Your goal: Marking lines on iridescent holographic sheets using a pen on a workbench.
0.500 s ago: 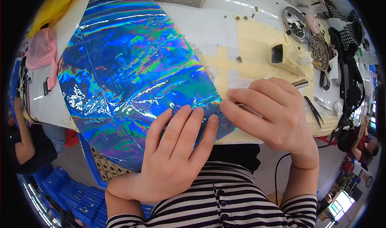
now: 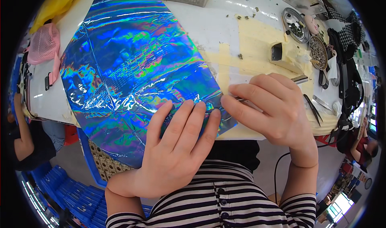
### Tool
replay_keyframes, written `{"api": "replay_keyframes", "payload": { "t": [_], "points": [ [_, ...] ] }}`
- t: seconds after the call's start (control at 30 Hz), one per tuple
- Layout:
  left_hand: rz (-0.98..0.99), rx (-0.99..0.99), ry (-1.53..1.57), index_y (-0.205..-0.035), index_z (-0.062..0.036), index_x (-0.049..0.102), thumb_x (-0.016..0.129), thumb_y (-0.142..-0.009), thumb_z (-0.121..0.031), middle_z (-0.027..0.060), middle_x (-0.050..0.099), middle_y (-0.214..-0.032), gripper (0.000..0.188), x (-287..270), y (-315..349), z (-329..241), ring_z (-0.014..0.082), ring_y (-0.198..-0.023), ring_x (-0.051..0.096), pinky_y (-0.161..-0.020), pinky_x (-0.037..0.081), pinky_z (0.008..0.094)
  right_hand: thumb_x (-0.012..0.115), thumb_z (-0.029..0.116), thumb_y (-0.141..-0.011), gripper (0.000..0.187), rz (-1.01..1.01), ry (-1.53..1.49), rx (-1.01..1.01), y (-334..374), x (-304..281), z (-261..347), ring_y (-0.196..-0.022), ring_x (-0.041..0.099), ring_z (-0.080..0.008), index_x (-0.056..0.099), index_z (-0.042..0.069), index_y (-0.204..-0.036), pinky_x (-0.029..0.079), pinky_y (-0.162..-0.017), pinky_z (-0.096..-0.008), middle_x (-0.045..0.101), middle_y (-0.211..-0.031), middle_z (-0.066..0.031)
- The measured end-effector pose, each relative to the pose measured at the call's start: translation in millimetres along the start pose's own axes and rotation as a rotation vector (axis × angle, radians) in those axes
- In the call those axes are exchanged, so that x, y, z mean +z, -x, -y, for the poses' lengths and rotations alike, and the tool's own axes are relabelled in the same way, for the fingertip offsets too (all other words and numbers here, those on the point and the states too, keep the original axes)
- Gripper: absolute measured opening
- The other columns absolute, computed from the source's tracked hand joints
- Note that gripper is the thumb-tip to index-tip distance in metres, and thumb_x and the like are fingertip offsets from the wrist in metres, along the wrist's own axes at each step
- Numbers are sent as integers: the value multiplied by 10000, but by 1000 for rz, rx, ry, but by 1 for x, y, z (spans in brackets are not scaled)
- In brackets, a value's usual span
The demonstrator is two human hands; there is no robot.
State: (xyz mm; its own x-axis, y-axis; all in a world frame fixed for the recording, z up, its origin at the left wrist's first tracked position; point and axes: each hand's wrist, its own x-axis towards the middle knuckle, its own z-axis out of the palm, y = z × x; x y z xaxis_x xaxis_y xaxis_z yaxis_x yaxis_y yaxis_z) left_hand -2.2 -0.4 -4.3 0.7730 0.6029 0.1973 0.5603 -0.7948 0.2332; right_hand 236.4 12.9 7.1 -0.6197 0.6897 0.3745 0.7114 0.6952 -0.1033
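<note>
A large iridescent blue film sheet (image 2: 132, 55) lies creased over the table and hangs past its front edge. My left hand (image 2: 177, 147) rests on the near part of the sheet, fingers stretched and slightly apart, holding nothing. At the sheet's right edge, my right hand (image 2: 273, 111) is closed round a slim metal tool (image 2: 299, 79). Its shiny flat end sticks out behind the hand, and a thin dark part shows between the fingers. The fingers hide the rest, so its exact kind is unclear. Thumb and index fingertips almost meet the film.
Right of my hand lie dark tweezers (image 2: 313, 109) and a silver pair (image 2: 322, 103). Beyond are a tape-covered block (image 2: 287, 57), a round metal dish (image 2: 296, 25) and a pan of small bits (image 2: 319, 53). A pink mesh item (image 2: 44, 45) sits left. Blue trays (image 2: 76, 196) stand below.
My right hand has shifted slightly up with the metal tool. The left hand has slid a little upward on the film, whose creases and reflections have moved slightly.
</note>
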Motion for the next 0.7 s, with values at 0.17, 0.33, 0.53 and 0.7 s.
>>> {"api": "replay_keyframes", "payload": {
  "t": [0.17, 0.33, 0.53, 0.7],
  "points": [
    [-14, -11, -17, -1222, -54, 683, 561, -848, -168, 150, 601, -1266, 409, -1, -2, -1, 279, -1230, 555, -1067, 413, 523, 686, 166, -673, 227, 14, -11, -2, -3, -3, 1, -701, 548, -151, 663, 58, -871, 418, -537, -283, 556, -777, -8],
    [-15, -7, -21, -1215, -45, 682, 561, -842, -165, 156, 610, -1234, 410, -2, -2, -2, 284, -1211, 563, -1061, 411, 537, 690, 166, -673, 212, 1, -9, -25, -5, -3, -1, -701, 546, -153, 654, 62, -854, 414, -532, -283, 524, -744, -4],
    [26, -1, 8, -1297, -51, 660, 618, -693, -52, 159, 536, -1331, 605, -2, 0, -1, 326, -1270, 497, -1112, 340, 557, 664, 190, -700, 247, 58, 2, -31, -5, -8, -1, -716, 577, -169, 671, 83, -922, 443, -565, -294, 604, -840, -12],
    [27, 4, 16, -1285, -46, 664, 616, -692, -50, 164, 540, -1326, 595, -1, 0, 0, 330, -1270, 499, -1112, 339, 561, 658, 203, -712, 274, 95, 19, -50, -6, -9, -2, -711, 580, -176, 685, 92, -961, 451, -579, -304, 635, -877, -15]
  ]
}}
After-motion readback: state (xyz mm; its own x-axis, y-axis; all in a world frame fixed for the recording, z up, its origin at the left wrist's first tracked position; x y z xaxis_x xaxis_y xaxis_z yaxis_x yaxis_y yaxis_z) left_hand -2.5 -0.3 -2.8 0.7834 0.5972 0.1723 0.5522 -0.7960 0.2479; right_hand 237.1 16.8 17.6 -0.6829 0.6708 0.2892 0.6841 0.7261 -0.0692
